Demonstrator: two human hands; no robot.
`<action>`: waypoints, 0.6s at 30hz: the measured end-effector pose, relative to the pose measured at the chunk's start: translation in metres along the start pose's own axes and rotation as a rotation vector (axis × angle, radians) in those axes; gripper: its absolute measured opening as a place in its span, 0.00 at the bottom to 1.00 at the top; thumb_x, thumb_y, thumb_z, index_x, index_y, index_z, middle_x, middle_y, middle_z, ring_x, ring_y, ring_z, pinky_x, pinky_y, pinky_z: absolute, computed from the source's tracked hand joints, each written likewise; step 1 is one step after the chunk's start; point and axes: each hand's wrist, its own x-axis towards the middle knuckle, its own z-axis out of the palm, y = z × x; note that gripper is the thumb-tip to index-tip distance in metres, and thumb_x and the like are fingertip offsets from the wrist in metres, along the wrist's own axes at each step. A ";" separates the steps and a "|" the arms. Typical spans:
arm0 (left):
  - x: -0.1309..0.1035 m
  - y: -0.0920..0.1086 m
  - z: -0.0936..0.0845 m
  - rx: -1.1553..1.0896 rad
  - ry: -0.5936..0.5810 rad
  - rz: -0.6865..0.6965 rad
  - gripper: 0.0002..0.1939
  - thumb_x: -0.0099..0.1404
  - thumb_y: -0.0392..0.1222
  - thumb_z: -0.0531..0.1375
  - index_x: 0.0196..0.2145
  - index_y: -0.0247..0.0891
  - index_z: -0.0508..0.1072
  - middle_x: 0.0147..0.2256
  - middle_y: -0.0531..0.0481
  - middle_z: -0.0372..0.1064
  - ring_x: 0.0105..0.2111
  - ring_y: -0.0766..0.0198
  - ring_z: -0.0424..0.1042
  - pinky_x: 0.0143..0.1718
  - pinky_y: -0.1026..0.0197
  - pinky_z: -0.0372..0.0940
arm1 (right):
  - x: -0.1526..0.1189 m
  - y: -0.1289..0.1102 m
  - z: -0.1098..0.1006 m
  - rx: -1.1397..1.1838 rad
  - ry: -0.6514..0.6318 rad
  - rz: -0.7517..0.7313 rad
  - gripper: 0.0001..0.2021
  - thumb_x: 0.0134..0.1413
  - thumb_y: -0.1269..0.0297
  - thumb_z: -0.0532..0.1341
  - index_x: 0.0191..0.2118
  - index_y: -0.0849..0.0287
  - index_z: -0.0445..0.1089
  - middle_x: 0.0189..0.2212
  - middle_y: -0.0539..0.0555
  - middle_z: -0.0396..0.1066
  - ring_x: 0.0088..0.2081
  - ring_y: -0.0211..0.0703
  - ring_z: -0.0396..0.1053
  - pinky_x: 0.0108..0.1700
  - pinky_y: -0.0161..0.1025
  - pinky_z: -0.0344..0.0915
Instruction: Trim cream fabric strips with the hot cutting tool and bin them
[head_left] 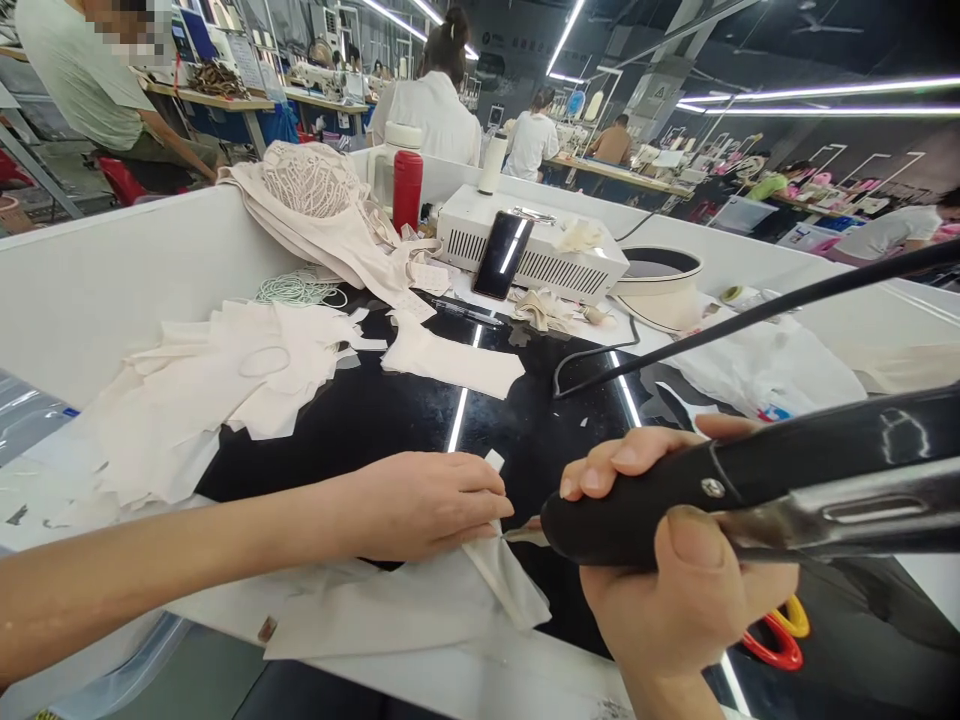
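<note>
Glossy worktop (375, 425), creased cream cloth (382, 610), apparently folded, under left hand (431, 505).

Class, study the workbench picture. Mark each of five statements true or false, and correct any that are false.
1. The right hand grips a black handle. True.
2. The red bottle lies on its side. False: the red bottle stands upright.
3. The phone leans against the white slotted box. True.
4. The left hand is held away from the cream fabric. False: the left hand is touching the cream fabric.
5. Red and yellow loops show near the right hand. True.
</note>
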 end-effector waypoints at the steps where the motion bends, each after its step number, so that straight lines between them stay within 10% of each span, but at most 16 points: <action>1: 0.000 -0.003 0.001 -0.022 -0.017 -0.013 0.15 0.84 0.39 0.53 0.58 0.31 0.76 0.52 0.40 0.78 0.54 0.56 0.77 0.57 0.58 0.73 | 0.000 0.000 0.000 0.002 0.001 -0.001 0.20 0.53 0.59 0.75 0.49 0.54 0.72 0.30 0.45 0.73 0.25 0.40 0.70 0.26 0.40 0.72; 18: -0.024 -0.007 -0.010 -0.011 -0.124 -0.023 0.14 0.81 0.45 0.61 0.60 0.44 0.77 0.59 0.44 0.73 0.53 0.57 0.78 0.48 0.60 0.75 | -0.003 -0.002 -0.003 0.018 0.001 0.009 0.19 0.53 0.62 0.74 0.50 0.53 0.73 0.31 0.46 0.72 0.26 0.40 0.70 0.25 0.40 0.72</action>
